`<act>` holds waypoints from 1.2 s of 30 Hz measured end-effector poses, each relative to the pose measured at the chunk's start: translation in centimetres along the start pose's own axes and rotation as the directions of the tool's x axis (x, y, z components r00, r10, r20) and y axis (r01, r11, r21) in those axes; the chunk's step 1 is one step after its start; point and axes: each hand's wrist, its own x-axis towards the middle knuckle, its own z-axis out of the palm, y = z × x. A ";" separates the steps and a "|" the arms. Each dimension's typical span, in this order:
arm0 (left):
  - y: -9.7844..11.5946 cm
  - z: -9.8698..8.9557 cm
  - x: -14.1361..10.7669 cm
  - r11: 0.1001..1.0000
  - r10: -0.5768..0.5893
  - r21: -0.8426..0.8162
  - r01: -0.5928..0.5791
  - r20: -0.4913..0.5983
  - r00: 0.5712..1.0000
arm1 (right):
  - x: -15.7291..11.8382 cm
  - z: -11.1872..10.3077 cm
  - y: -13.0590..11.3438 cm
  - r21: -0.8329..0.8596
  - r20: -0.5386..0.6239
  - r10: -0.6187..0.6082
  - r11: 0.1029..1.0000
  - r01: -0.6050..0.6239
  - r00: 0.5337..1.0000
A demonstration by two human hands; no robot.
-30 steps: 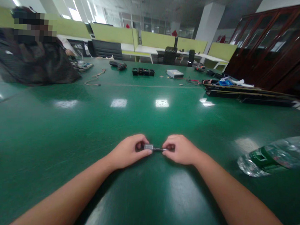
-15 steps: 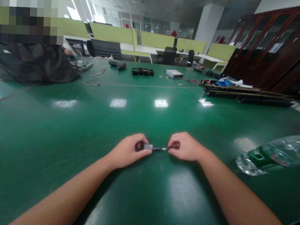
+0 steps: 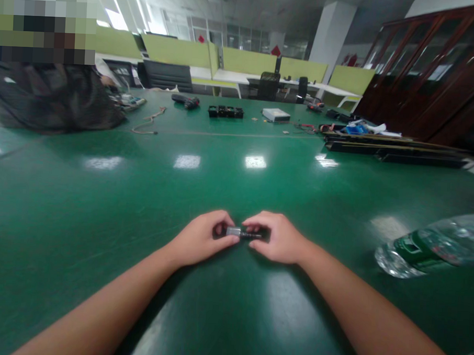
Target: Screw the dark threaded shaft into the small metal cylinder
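My left hand (image 3: 205,238) is closed around the grey, block-like end of a small device (image 3: 233,232) at the centre of the green table (image 3: 221,187). From that end a thin shaft points right, and a dark coiled piece that looks like a spring (image 3: 252,235) now sits around it. My right hand (image 3: 276,237) surrounds the shaft's far end with thumb and fingers apart, not visibly gripping it. Part of the device's left end is hidden in my left hand.
A plastic bottle with a green label (image 3: 422,251) lies at the right. Far back are black blocks (image 3: 225,112), a white box (image 3: 276,115) and a cord (image 3: 147,122). Dark strips (image 3: 387,147) lie back right. A person in dark clothing (image 3: 55,99) is at the back left.
My right hand has moved left along the shaft and its fingers have opened. The dark coiled piece, earlier pinched at the shaft's tip, is now around the shaft. My left hand has stayed put.
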 end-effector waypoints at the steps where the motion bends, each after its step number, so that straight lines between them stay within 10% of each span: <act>1: 0.0 0.0 0.0 1.000 -0.001 0.001 0.001 0.001 1.000 | 0.0 -0.1 0.0 -0.005 0.000 -0.009 1.000 0.009 1.000; 36: -0.2 0.0 0.0 0.999 0.010 0.031 -0.010 -0.004 1.000 | 0.7 1.1 0.3 -0.191 0.014 -0.016 0.981 0.018 1.000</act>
